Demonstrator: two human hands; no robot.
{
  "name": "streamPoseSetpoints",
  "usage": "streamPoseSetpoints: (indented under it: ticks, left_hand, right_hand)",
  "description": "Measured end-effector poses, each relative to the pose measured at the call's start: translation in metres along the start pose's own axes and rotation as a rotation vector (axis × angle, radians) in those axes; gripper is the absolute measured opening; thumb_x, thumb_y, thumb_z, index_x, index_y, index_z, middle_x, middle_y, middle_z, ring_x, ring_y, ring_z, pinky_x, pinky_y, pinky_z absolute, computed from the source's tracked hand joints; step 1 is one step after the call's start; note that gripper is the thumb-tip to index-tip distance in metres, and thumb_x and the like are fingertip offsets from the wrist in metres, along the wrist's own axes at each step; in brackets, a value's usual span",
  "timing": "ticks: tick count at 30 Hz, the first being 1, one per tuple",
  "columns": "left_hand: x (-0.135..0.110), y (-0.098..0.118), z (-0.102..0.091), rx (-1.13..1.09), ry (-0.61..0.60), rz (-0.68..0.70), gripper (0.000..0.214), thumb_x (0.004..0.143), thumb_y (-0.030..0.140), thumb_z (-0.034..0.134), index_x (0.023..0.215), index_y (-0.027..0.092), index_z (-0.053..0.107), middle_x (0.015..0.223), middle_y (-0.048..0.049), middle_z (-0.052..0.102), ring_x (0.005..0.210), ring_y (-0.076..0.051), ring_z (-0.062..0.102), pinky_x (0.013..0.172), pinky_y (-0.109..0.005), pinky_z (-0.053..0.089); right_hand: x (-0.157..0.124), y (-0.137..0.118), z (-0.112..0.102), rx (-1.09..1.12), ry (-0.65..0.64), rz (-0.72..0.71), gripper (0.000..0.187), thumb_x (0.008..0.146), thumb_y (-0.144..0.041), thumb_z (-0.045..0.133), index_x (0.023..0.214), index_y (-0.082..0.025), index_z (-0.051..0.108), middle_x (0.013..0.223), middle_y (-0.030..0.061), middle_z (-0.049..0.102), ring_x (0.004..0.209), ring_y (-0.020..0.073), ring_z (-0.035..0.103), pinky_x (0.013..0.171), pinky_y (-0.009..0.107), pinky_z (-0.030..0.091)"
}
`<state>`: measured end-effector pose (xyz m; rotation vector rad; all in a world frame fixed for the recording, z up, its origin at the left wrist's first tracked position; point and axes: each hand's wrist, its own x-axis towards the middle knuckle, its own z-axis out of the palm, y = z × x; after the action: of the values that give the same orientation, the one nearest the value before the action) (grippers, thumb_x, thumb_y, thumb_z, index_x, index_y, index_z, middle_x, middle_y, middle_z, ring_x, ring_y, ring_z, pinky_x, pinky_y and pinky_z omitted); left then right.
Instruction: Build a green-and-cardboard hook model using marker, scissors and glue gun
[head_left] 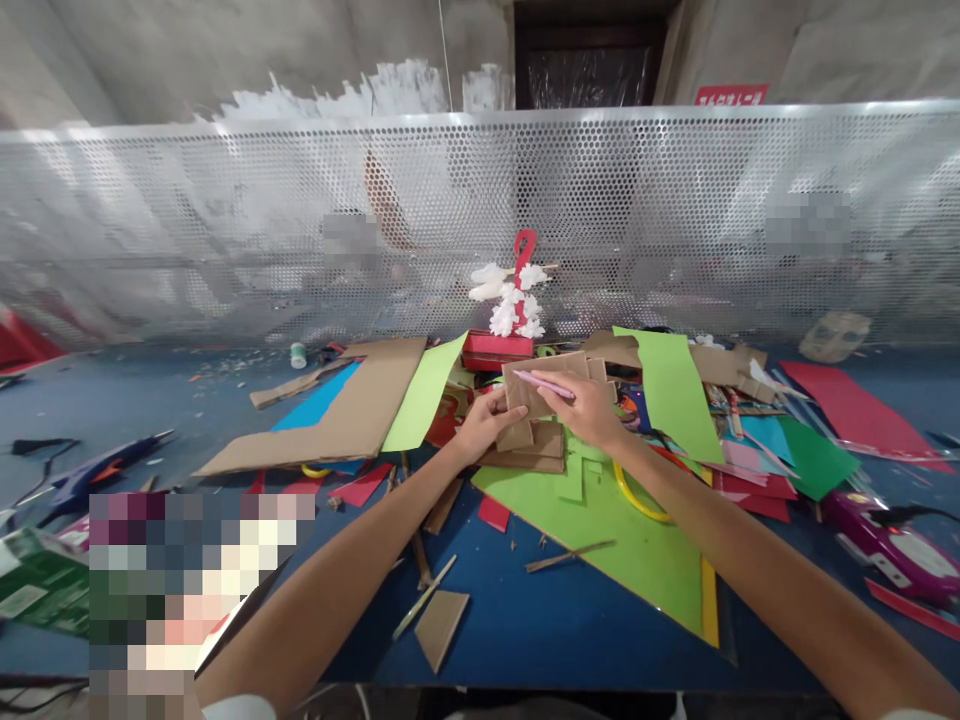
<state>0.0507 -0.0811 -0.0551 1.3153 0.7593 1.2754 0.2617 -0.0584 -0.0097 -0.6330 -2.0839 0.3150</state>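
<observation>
My left hand [486,424] grips the lower left edge of a small brown cardboard piece [544,390], its thumb lying on the front face. In my right hand [589,402] is a pink pen [544,383], its tip pointing left at the cardboard; whether it touches cannot be made out. More cut cardboard pieces [532,447] lie just below my hands. Under them spreads a light green sheet [607,540] with small green strips on it. Right behind stands a red box [497,348] bearing a red hooked shape [524,250] with white fluffy clumps.
A large cardboard sheet [367,400] lies left. Green card [679,390], red card [862,405] and a purple device [892,545] are at right. A blue glue gun [105,472] lies far left. Yellow scissors handles [637,495] show under my right forearm. A perforated metal panel [262,220] closes the back.
</observation>
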Motion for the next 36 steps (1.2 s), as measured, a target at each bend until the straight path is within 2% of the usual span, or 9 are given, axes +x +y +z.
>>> streamPoseSetpoints:
  ticks: [3,8,12,16,23,28,31,33,36]
  left_hand:
    - [0.000,0.000,0.000,0.002,-0.002,0.005,0.063,0.070,0.039,0.092,0.123,0.013,0.069,0.105,-0.0110,0.080,0.088,-0.026,0.077,0.080,-0.033,0.059]
    - [0.000,0.001,0.000,0.009,-0.004,-0.002,0.063,0.069,0.037,0.093,0.122,0.013,0.069,0.103,-0.0101,0.080,0.087,-0.025,0.076,0.078,-0.031,0.058]
    - [-0.001,0.002,0.001,0.000,0.000,-0.006,0.063,0.068,0.036,0.093,0.122,0.013,0.069,0.103,-0.0098,0.080,0.086,-0.024,0.076,0.078,-0.030,0.058]
    - [-0.001,0.001,0.001,0.010,-0.003,0.000,0.065,0.069,0.037,0.092,0.124,0.013,0.068,0.102,-0.0104,0.080,0.085,-0.024,0.076,0.076,-0.031,0.058]
    - [0.000,0.000,0.001,-0.022,0.010,-0.019,0.069,0.067,0.036,0.093,0.126,0.012,0.067,0.105,-0.0122,0.080,0.085,-0.026,0.077,0.076,-0.032,0.060]
    - [0.000,0.000,0.000,-0.018,0.002,-0.048,0.067,0.068,0.036,0.093,0.125,0.011,0.068,0.094,-0.0108,0.081,0.080,-0.025,0.077,0.074,-0.031,0.059]
    - [0.000,0.000,-0.003,0.039,-0.055,-0.071,0.064,0.069,0.037,0.092,0.123,0.011,0.069,0.089,-0.0102,0.081,0.078,-0.025,0.077,0.073,-0.031,0.060]
    - [0.000,0.000,-0.004,0.094,-0.104,-0.085,0.062,0.069,0.037,0.092,0.122,0.011,0.070,0.088,-0.0102,0.081,0.078,-0.025,0.077,0.072,-0.031,0.059]
    - [0.000,0.002,-0.003,0.138,-0.146,-0.103,0.065,0.068,0.038,0.092,0.122,0.010,0.070,0.089,-0.0105,0.081,0.078,-0.025,0.077,0.072,-0.031,0.060]
  right_hand:
    - [0.000,0.001,0.001,0.002,0.017,0.006,0.033,0.103,-0.037,0.056,0.132,-0.030,0.072,0.129,0.0053,0.075,0.116,0.0259,0.071,0.100,0.045,0.056]
    - [-0.001,0.001,0.002,-0.004,-0.075,-0.020,0.033,0.103,-0.038,0.056,0.129,-0.030,0.074,0.122,0.0047,0.078,0.106,0.0253,0.073,0.092,0.043,0.058]
    - [-0.002,0.003,0.003,0.007,-0.030,-0.006,0.032,0.103,-0.037,0.057,0.129,-0.030,0.074,0.122,0.0050,0.077,0.106,0.0251,0.073,0.093,0.043,0.058]
    - [-0.002,0.006,0.004,0.011,-0.069,-0.030,0.032,0.103,-0.036,0.056,0.129,-0.032,0.074,0.123,0.0037,0.077,0.106,0.0253,0.072,0.094,0.044,0.057]
    - [0.000,0.001,0.000,0.031,-0.056,0.014,0.028,0.101,-0.036,0.059,0.122,-0.029,0.076,0.118,0.0055,0.079,0.103,0.0251,0.073,0.091,0.043,0.057]
    - [0.006,0.006,-0.010,0.195,0.109,0.142,0.019,0.094,-0.036,0.068,0.109,-0.025,0.075,0.105,0.0060,0.079,0.092,0.0232,0.075,0.086,0.040,0.058]
    - [0.011,0.010,-0.022,0.273,0.153,0.179,0.019,0.091,-0.040,0.072,0.099,-0.023,0.073,0.092,0.0054,0.077,0.086,0.0235,0.074,0.081,0.039,0.058]
    - [0.014,0.011,-0.031,0.322,0.119,0.176,0.022,0.091,-0.042,0.072,0.100,-0.023,0.072,0.090,0.0056,0.077,0.086,0.0239,0.074,0.080,0.039,0.058]
    - [0.016,0.008,-0.039,0.359,-0.006,0.158,0.023,0.095,-0.044,0.067,0.104,-0.023,0.071,0.090,0.0059,0.077,0.085,0.0239,0.074,0.077,0.038,0.058]
